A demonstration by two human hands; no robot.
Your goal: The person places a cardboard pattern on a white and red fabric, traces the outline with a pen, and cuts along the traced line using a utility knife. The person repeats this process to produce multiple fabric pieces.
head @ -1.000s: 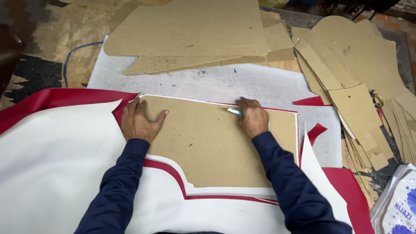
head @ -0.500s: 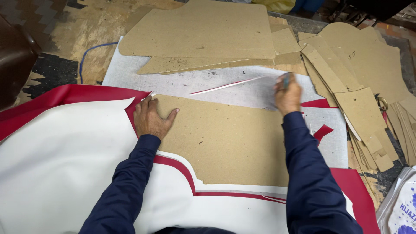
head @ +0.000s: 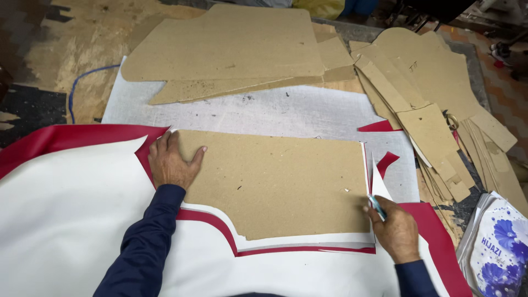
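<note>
A brown cardboard template lies flat on a sheet of white material with a red face. My left hand presses flat on the template's left end, fingers spread. My right hand is at the template's lower right corner and grips a small blue-handled knife against the template's right edge. A narrow cut strip of the white and red material curls up just above the knife.
Several larger cardboard templates lie at the back on a grey-white cutting mat. A pile of smaller cardboard pieces fills the right side. A white bag with blue flowers sits at the lower right. A blue cord lies at the left.
My right hand came from the template's top right corner down its right edge to the lower right corner with the knife. The thin strip that it lifted along the top is gone. My left hand stayed put.
</note>
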